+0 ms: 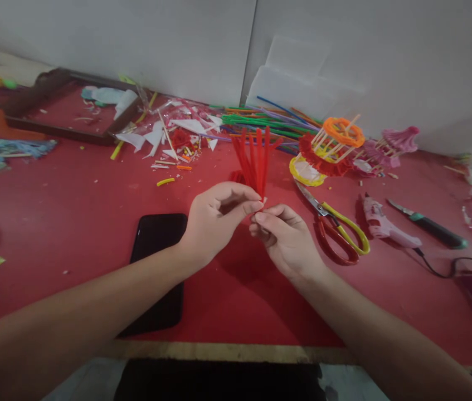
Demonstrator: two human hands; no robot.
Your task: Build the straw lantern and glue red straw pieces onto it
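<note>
Between my two hands, near the middle of the view, a bunch of red pipe cleaners (256,161) stands upright and fans out at the top. My left hand (219,217) pinches its lower end between thumb and fingertips. Close below on the right, my right hand (282,234) is closed, thumb against fingers, at the base of the bunch. Something small and pale shows between the fingertips, too small to name. A black phone (158,236) lies partly under my left wrist. Scissors (331,223) with red and yellow handles lie right of my right hand.
A pink glue gun (390,225) with a cord and a utility knife (428,223) lie at right. Small carousel-like models (331,145) stand behind the scissors. Coloured pipe cleaners (261,120), scraps (177,131) and a dark tray (62,131) line the back. The table's front edge (236,351) is near.
</note>
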